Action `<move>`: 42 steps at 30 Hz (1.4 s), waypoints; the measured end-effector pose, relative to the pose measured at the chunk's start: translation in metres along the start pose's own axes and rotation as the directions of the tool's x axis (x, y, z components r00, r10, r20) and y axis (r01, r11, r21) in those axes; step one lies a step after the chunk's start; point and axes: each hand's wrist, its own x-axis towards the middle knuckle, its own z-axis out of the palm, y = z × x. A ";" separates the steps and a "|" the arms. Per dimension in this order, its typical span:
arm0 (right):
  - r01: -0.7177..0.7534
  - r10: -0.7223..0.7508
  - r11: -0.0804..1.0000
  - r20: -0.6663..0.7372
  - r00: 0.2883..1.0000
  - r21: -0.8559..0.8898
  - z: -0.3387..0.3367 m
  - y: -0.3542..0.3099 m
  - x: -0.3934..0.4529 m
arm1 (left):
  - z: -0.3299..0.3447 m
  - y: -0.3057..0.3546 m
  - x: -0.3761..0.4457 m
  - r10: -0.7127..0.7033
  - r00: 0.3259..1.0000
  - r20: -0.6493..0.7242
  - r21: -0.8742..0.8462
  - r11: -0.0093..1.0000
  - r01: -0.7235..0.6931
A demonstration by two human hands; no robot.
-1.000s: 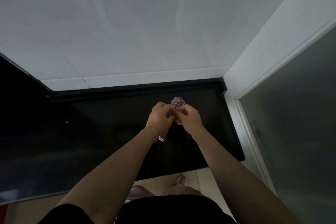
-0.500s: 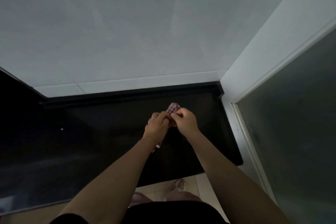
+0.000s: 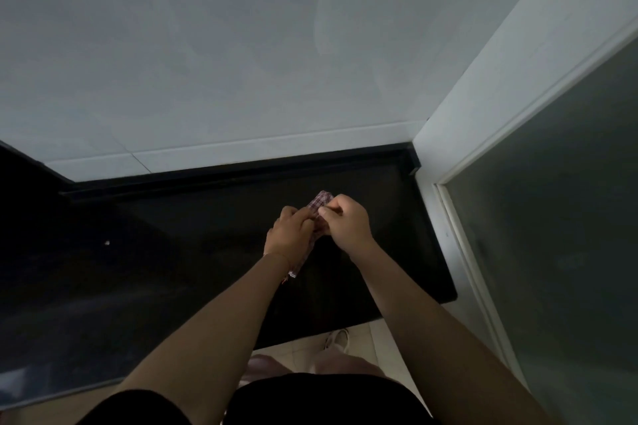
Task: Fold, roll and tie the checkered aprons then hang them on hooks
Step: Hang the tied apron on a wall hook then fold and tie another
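While both arms reach out over the dark worktop [image 3: 172, 269], the two hands meet above its far right part and hold a small bundle of checkered apron [image 3: 322, 201]. The left hand [image 3: 291, 235] has its fingers curled round the near part of the bundle, and a loose end of the red and white cloth hangs down by that wrist. The right hand [image 3: 347, 225] pinches the far part of the cloth with its thumb and bent fingers. Only a little of the apron peeks out past the knuckles. A white tiled wall [image 3: 241, 62] stands behind the worktop. A white door frame [image 3: 518, 79] is on the right. Down near the person's dark shorts, one white shoe [image 3: 336, 338] shows on the pale floor.
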 end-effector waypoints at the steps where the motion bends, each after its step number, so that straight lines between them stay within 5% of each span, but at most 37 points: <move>1: -0.007 0.007 1.000 0.003 1.000 0.005 -0.002 -0.001 0.002 | -0.001 0.001 0.000 0.013 1.000 0.002 -0.006 1.000 -0.013; 10: 0.121 -0.120 0.992 -0.016 0.993 0.023 -0.028 -0.050 -0.005 | -0.041 0.037 -0.013 0.017 0.999 -0.040 0.019 1.000 -0.017; 15: 0.266 -0.256 0.962 -0.136 0.957 0.062 -0.092 -0.138 -0.017 | -0.122 0.119 -0.026 0.223 0.973 -0.055 -0.032 0.974 -0.225; 21: 0.487 -0.482 0.867 -0.070 0.873 0.102 -0.205 -0.253 -0.062 | -0.227 0.245 -0.061 0.423 0.896 -0.134 0.014 0.905 -0.425; 25: 0.605 -0.575 0.783 -0.201 0.793 0.148 -0.265 -0.302 -0.093 | -0.270 0.317 -0.099 0.551 0.813 -0.186 0.071 0.833 -0.549; 32: 0.676 -0.530 0.720 -0.506 0.681 0.155 -0.328 -0.341 -0.122 | -0.296 0.395 -0.136 0.704 0.682 -0.198 0.422 0.690 -0.589; 38: 0.713 -0.465 0.677 -0.645 0.606 0.183 -0.370 -0.375 -0.117 | -0.307 0.431 -0.141 0.731 0.379 -0.567 0.410 0.650 -0.640; 42: 0.720 -0.457 0.656 -0.640 0.617 0.227 -0.389 -0.392 -0.104 | -0.320 0.443 -0.138 0.718 0.502 -0.483 0.395 0.690 -0.607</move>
